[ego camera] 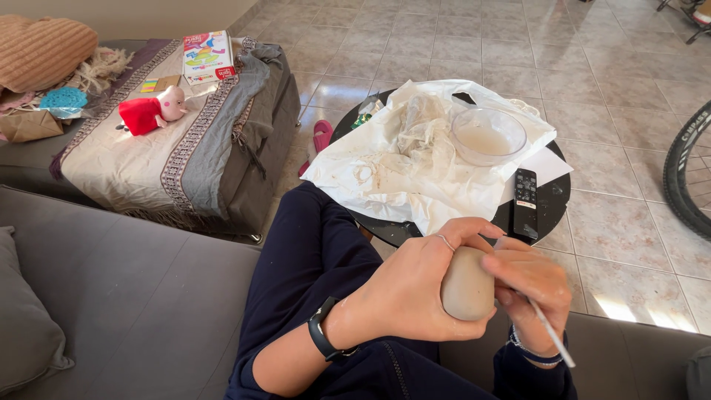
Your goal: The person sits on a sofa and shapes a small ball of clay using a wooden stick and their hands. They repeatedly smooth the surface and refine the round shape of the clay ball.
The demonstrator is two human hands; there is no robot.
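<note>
My left hand [411, 285] is wrapped around a smooth grey lump of clay [468, 289], held over my lap. A ring sits on one finger and a black band on the wrist. My right hand [532, 285] presses against the clay's right side and grips a thin white stick tool [552, 335] that points down to the right. Both hands look damp with clay.
A round black table [552, 200] ahead carries a stained white plastic sheet [415, 170], a clear bowl of cloudy water [488, 135] and a black remote [525, 201]. A grey sofa [126, 289] is under me. A draped ottoman [170, 141] with a plush toy [152, 111] stands left; a bicycle wheel [685, 174] right.
</note>
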